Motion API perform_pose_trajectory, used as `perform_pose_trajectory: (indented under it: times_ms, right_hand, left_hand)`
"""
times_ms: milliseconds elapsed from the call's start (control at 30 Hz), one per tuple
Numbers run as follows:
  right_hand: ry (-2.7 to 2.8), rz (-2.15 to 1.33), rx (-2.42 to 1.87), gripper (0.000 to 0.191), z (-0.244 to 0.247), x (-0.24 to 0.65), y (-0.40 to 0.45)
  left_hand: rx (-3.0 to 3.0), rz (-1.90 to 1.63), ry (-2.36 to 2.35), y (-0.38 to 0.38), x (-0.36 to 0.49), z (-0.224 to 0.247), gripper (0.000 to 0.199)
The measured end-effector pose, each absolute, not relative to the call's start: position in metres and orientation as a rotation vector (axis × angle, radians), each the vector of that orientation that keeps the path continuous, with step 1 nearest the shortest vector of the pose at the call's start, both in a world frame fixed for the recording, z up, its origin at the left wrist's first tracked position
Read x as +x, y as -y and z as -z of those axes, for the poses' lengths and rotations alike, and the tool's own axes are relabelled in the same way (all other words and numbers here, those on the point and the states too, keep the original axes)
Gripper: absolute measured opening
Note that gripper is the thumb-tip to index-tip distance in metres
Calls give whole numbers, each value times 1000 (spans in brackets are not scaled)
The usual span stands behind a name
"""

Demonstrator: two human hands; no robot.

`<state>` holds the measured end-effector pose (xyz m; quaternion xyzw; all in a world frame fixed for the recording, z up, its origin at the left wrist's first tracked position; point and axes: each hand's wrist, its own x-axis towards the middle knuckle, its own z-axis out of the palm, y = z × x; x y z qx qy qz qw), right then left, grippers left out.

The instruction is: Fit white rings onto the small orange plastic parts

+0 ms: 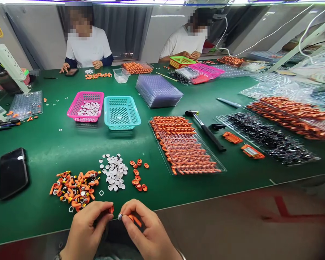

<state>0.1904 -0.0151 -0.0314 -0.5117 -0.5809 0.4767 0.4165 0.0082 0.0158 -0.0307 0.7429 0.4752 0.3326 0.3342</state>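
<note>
At the table's near edge, my left hand (90, 225) pinches a small orange cap (111, 209) between thumb and fingertips. My right hand (143, 225) is closed on an orange plastic piece (135, 220) with a silvery round end (120, 217) that points toward the cap; the two parts are apart. Just beyond my left hand lies a heap of orange parts with yellow and silver bits (78, 187). Beside it are a pile of small white discs (115, 173) and several loose orange caps (137, 177).
A pink basket (73, 115) holds white pieces, next to a turquoise basket (108, 124). Rightward are a tray of orange parts (184, 148), a hammer (212, 137) and black parts (271, 137). A phone (13, 173) lies left. Two people (88, 47) sit across the green table (56, 144).
</note>
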Motion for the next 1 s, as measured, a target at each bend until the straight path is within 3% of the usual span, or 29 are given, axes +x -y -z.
perform_pose_trajectory:
  times_ms: [167, 633, 867, 1000]
  right_hand:
    - [1461, -1195, -1343, 25, 32, 195, 11]
    - [1453, -1157, -1392, 22, 31, 200, 9]
    - [1459, -1091, -1359, 21, 32, 200, 6]
    - [1501, -1073, -1312, 21, 26, 197, 6]
  left_hand:
    - [2467, -694, -1281, -28, 8, 34, 18]
    - [2719, -625, -1375, -66, 26, 27, 14]
    - [2168, -929, -1247, -38, 22, 18, 9]
    - [1831, -902, -1161, -23, 17, 13, 21]
